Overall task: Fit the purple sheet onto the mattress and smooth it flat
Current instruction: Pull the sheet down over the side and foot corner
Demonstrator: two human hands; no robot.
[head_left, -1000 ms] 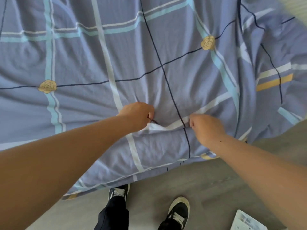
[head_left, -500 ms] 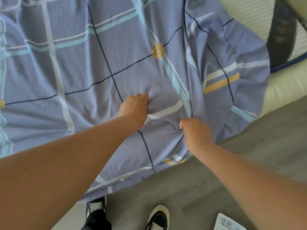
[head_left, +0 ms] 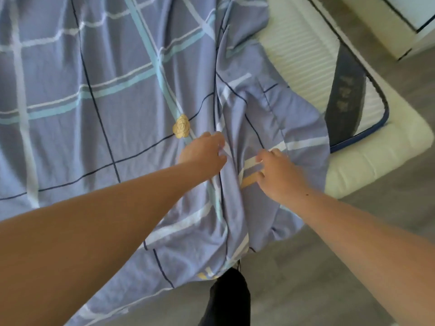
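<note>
The purple sheet (head_left: 98, 95), checked with white, teal and dark lines and yellow rose prints, covers most of the bed and hangs over the near edge. Its right part lies bunched in folds, leaving the white mattress (head_left: 303, 55) corner bare at the right. My left hand (head_left: 202, 154) rests on the sheet beside a rose print, fingers spread toward a fold. My right hand (head_left: 275, 170) lies on the bunched fabric just right of it, fingers apart and curled over a white and yellow stripe.
The cream bed base (head_left: 367, 165) juts out under the mattress corner at the right. Grey wood floor (head_left: 317, 267) runs along the near side. My dark trouser leg (head_left: 228, 300) stands at the bed's edge. White furniture (head_left: 400, 24) sits at the top right.
Both hands let go of the pinched fold and moved right along the bed edge, now open on the bunched fabric. The view swung right, showing the bare mattress corner.
</note>
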